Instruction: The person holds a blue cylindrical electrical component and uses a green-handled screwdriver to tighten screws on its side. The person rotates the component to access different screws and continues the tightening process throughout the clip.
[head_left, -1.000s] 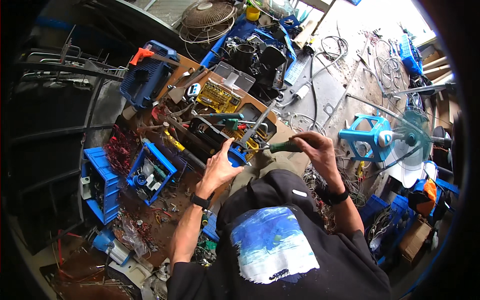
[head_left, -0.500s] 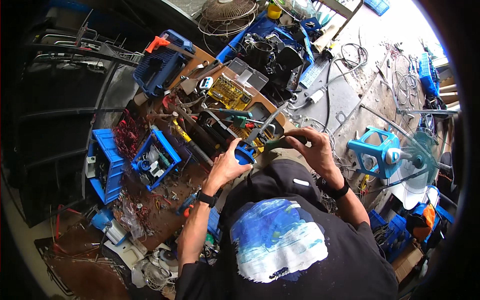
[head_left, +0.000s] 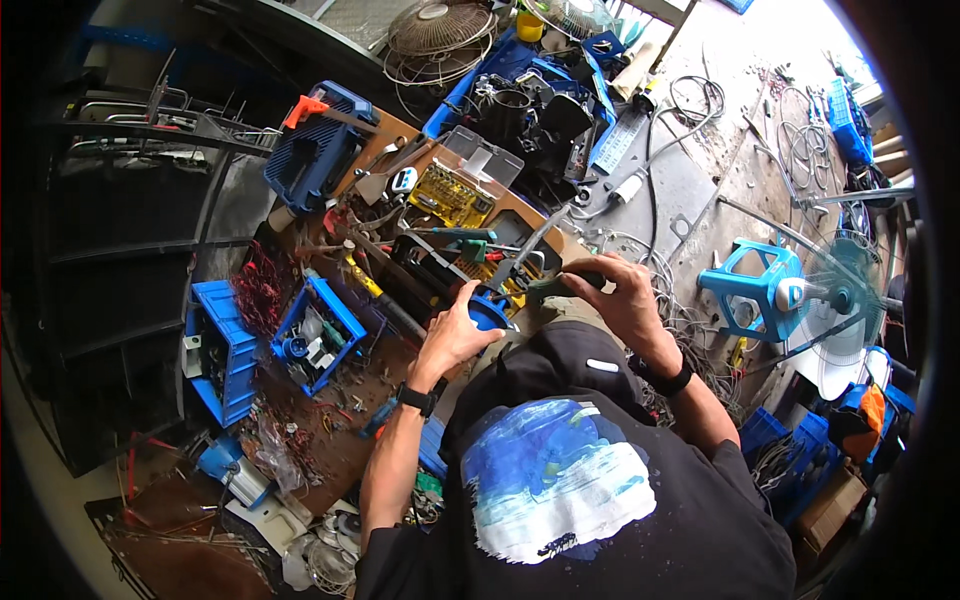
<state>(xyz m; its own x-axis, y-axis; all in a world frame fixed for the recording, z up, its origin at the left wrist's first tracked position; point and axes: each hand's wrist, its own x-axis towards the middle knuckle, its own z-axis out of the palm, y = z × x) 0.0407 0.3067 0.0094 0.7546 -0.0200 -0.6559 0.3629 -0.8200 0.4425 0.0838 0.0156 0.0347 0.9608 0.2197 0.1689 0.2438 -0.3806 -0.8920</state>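
My left hand (head_left: 455,335) grips a blue round part (head_left: 487,314) between thumb and fingers, just above my lap. From the right, my right hand (head_left: 618,302) is closed around a dark green handle (head_left: 552,288), which looks like a screwdriver. Its thin shaft points left at the blue part; whether the tip touches it is too small to tell. Beyond my hands, on the wooden bench, lie a yellow bit set (head_left: 450,193), a green-handled tool (head_left: 470,247) and a yellow-and-black hammer-like tool (head_left: 365,278).
Left of me stand a blue bin (head_left: 225,345) and a smaller blue crate (head_left: 340,315) of parts. A blue toolbox (head_left: 318,150) sits at the bench's far end. On the right are a blue stool (head_left: 755,285), a fan (head_left: 850,290) and loose cables (head_left: 700,105).
The view has shifted slightly, so the surroundings sit a little differently. Both hands keep nearly the same grips and places, with the blue part still between my left fingers.
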